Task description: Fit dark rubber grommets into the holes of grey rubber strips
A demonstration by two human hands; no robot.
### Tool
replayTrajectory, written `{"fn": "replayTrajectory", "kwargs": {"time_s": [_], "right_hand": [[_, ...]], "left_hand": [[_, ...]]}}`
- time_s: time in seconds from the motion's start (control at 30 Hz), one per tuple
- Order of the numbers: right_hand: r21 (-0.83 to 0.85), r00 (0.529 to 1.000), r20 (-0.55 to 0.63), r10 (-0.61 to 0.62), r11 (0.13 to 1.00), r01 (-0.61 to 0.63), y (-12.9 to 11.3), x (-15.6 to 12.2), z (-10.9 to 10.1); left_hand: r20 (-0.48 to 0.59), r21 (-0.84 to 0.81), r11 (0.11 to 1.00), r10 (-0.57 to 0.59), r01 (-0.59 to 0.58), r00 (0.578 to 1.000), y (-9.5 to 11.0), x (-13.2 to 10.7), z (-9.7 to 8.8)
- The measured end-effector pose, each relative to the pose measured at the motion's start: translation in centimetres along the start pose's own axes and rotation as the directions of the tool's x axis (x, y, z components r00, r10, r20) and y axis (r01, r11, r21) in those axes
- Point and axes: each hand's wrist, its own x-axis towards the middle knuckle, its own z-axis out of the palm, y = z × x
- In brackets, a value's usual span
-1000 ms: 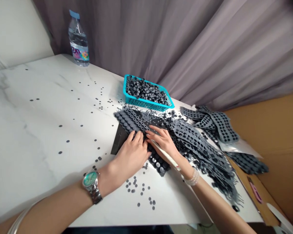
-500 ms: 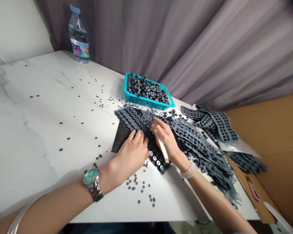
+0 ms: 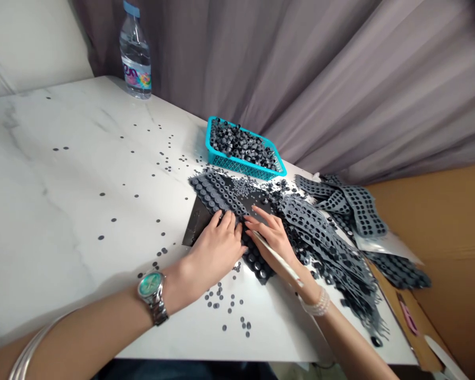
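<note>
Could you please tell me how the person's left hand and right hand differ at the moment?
The left hand lies palm down with its fingers over the dark studded strip, while the right hand holds a slim white stick.
The left wrist wears a metal watch with a green dial; the right wrist wears a pale beaded bracelet.
Both hands are bare and close together at the same strip.

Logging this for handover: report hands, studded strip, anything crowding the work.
Left hand on studded strip. Right hand gripping white stick. Strip lies partly on black board; holed strips heaped at right.
</note>
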Motion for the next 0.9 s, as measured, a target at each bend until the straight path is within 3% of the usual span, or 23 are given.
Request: {"fn": "replayTrajectory", "kwargs": {"time_s": [0.37,0.47,0.53,0.6,0.73,0.9], "right_hand": [[-0.116,0.988,0.109,-0.112,0.985,0.124,0.3,0.7,0.1],[-0.125,1.000,-0.013,0.022,0.992,-0.023,1.0,1.3,-0.1],[-0.106,0.971,-0.158,0.181,0.974,-0.199,1.5,1.4,-0.5],[-0.067,0.943,-0.192,0.273,0.954,-0.291,1.8,1.2,-1.0],[-0.021,0.980,-0.071,0.185,0.982,-0.187,0.9,-0.1,-1.5],[0.008,0.997,-0.012,0.077,0.997,-0.077,-0.5,-1.5,-1.0]], "left_hand": [[0.022,0.003,1.000,0.010,-0.010,1.000,0.0,0.1,-0.4],[0.023,0.000,1.000,0.015,-0.015,1.000,0.0,0.1,-0.5],[0.025,-0.005,1.000,0.017,-0.017,1.000,0.0,0.1,-0.5],[0.026,-0.006,1.000,0.018,-0.018,0.999,0.0,0.1,-0.4],[0.021,0.004,1.000,0.009,-0.009,1.000,0.1,0.0,-0.2],[0.025,-0.003,1.000,0.016,-0.016,1.000,0.1,0.0,-0.3]]}}
